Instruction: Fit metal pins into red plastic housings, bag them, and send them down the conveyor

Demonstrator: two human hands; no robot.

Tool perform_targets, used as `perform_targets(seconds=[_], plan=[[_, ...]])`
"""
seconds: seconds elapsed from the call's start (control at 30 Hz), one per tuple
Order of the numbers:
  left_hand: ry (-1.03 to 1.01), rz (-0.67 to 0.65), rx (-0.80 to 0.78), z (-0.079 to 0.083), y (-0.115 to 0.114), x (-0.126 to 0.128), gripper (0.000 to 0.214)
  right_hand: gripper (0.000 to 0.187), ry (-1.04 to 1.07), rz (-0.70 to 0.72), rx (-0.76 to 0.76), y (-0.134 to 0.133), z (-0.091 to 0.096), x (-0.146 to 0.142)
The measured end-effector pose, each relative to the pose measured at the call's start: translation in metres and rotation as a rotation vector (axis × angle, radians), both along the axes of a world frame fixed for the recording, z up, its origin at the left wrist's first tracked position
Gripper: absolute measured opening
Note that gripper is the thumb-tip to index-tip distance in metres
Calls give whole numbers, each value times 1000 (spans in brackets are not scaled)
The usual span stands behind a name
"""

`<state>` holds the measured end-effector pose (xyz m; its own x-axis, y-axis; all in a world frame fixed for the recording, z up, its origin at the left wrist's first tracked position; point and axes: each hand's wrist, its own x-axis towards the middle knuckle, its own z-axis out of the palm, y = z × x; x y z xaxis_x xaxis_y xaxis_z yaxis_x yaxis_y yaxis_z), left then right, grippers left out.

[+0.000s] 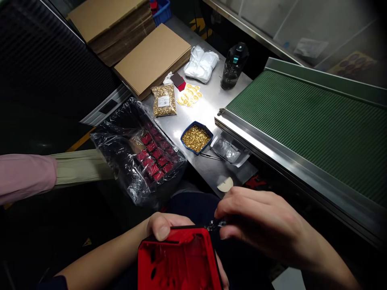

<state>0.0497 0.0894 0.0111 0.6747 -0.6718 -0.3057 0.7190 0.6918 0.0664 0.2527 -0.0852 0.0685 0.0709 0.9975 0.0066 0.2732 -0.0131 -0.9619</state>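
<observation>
In your lap, below the desk's near end, your left hand (169, 223) wraps a hollow red casing (181, 266), thumb over its black-edged rim and fingers round the opposite side, apparently to steady it with the open side facing you. At the casing's upper right corner, your right hand (263, 219) brings thumb and forefinger nearly together on a small shiny piece (221, 223), too tiny to identify, in a pinch that suggests delicate work. Beyond, a pale disc (225, 185) sits by the near corner of the desk (208, 102). Off the left edge, a plastic-lined box (136, 189) holds rows of red blocks (152, 155), probably bagged against dust, as another person's sleeve (27, 177) reaches toward it. Between that edge and the green conveyor (308, 125), a blue tray (189, 150) keeps gold bits (196, 139) corralled, likely for easy picking, with tweezers (211, 156) just beside. Farther along, a sealed bag (164, 102) of gold bits lies near the left edge, before stacked cardboard (154, 56); a dark bottle (234, 66) stands toward the far right edge.
</observation>
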Motion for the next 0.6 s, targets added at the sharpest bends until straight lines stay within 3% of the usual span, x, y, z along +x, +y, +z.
perform_targets(seconds=[0.13, 0.37, 0.6], plan=[[-87, -137, -73, 3, 3, 5, 97, 19, -15, 6, -21, -1, 4, 1], [-108, -141, -65, 2, 0, 4, 100, 17, -53, 17, -27, -6, 10, 0], [-61, -153, -56, 13, 3, 9, 102, 18, -112, 1, -2, -11, 9, -3]])
